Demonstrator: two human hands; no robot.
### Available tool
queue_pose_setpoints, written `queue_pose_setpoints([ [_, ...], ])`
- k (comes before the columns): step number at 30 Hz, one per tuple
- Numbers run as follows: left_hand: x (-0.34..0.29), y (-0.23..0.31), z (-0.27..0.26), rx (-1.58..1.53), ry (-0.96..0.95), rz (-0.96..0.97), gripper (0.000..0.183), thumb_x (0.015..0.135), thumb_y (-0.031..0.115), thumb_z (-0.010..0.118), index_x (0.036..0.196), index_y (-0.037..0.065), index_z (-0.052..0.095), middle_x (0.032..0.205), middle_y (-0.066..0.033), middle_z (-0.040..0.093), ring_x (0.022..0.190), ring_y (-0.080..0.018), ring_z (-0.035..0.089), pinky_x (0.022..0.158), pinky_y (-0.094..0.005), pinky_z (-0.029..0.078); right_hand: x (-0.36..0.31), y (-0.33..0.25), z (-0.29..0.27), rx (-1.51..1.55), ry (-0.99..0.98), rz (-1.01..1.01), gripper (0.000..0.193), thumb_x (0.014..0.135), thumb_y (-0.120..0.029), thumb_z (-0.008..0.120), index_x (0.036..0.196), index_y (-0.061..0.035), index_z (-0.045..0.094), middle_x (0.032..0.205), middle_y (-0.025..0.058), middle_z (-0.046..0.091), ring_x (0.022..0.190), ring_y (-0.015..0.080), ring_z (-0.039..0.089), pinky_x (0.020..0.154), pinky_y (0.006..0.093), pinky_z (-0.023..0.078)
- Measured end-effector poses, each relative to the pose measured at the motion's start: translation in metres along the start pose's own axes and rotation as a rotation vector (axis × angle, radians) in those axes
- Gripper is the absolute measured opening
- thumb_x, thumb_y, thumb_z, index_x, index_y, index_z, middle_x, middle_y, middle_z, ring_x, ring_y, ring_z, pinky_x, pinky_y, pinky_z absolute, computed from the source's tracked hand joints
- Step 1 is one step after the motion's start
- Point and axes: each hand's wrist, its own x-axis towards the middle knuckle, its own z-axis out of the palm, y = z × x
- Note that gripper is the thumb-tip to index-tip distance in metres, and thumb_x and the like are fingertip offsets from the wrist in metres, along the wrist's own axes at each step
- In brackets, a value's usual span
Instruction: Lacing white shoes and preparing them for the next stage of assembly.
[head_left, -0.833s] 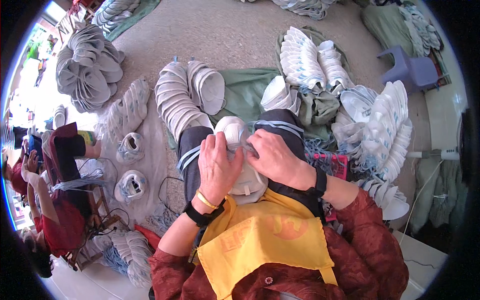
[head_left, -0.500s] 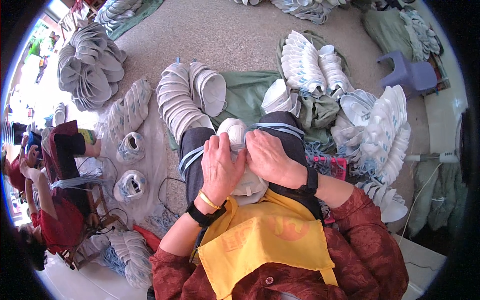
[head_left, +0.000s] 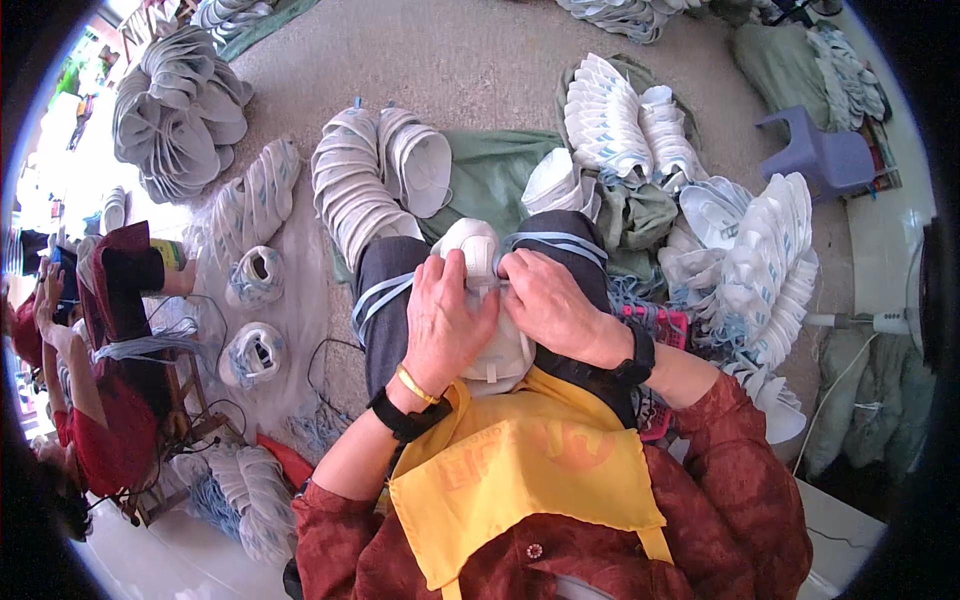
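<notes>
A white shoe upper (head_left: 497, 362) lies across my lap between my thighs, its toe end pointing away from me. My left hand (head_left: 445, 325) grips its left edge, fingers bent over the upper and thumb pointing inward. On the other edge my right hand (head_left: 562, 310) is closed, thumb and forefinger pinched near the tongue area. Whatever is between those fingertips is too small to make out. Pale blue laces (head_left: 384, 297) are looped round my left thigh, and a second bundle of blue laces (head_left: 560, 243) crosses my right thigh.
Nested white uppers (head_left: 355, 185) stand ahead on a green cloth (head_left: 490, 165). More stacks (head_left: 765, 255) lie to the right, by a pink basket (head_left: 668, 325) and a purple stool (head_left: 825, 155). At left, laced shoes (head_left: 255, 355) rest on plastic sheeting; a person in red (head_left: 115, 430) sits beyond.
Both hands stay on the shoe upper, and their fingers have shifted slightly. The right fingertips have drawn a little apart from the left ones. The whole view has tilted slightly.
</notes>
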Motion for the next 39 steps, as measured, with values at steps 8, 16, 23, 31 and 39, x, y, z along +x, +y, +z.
queue_pose_setpoints([
  [8,-0.002,0.002,0.001,-0.013,0.01,-0.004,0.034,0.076,0.013,0.077,0.097,0.002,0.052,0.088,-0.0165,0.055,0.086,-0.0393,0.057,0.075,-0.0477,0.047,-0.006,-0.004,-0.006,0.074,0.06,0.018,0.022,0.081,0.0,0.064,0.102,0.0024,0.055,0.096,0.022,0.062,0.097,0.0412,0.063,0.085,0.0495,0.052],
  [16,0.001,-0.003,0.0,-0.093,-0.016,-0.031,0.037,0.075,0.012,0.081,0.094,0.001,0.051,0.083,-0.0144,0.054,0.076,-0.0352,0.057,0.068,-0.0441,0.047,0.008,0.011,-0.021,0.364,-0.091,0.163,0.011,0.083,0.001,0.07,0.092,0.0038,0.065,0.082,0.0147,0.069,0.074,0.0223,0.071,0.068,0.0339,0.056],
  [23,-0.001,-0.01,0.003,-0.203,-0.042,-0.069,0.038,0.075,0.013,0.083,0.09,0.001,0.051,0.08,-0.0126,0.053,0.068,-0.0282,0.055,0.062,-0.0386,0.047,0.008,0.024,-0.022,0.535,-0.162,0.186,0.009,0.085,0.001,0.072,0.092,0.0028,0.067,0.082,0.0056,0.07,0.075,0.0107,0.069,0.07,0.0287,0.056],
  [31,0.0,-0.005,0.001,-0.158,0.006,-0.042,0.038,0.075,0.012,0.084,0.09,0.001,0.05,0.08,-0.0131,0.053,0.069,-0.0286,0.055,0.062,-0.0387,0.047,0.01,0.013,-0.026,0.575,-0.126,0.226,0.008,0.086,0.001,0.072,0.092,0.0016,0.067,0.081,0.005,0.07,0.075,0.0098,0.068,0.071,0.0282,0.057],
  [39,0.001,-0.008,0.003,-0.15,-0.005,-0.06,0.04,0.074,0.011,0.084,0.089,0.001,0.049,0.08,-0.0135,0.053,0.07,-0.0298,0.055,0.063,-0.0407,0.047,0.013,0.012,-0.028,0.503,-0.125,0.185,0.008,0.086,0.0,0.073,0.094,0.0026,0.07,0.08,0.0072,0.073,0.075,0.0112,0.07,0.072,0.029,0.058],
])
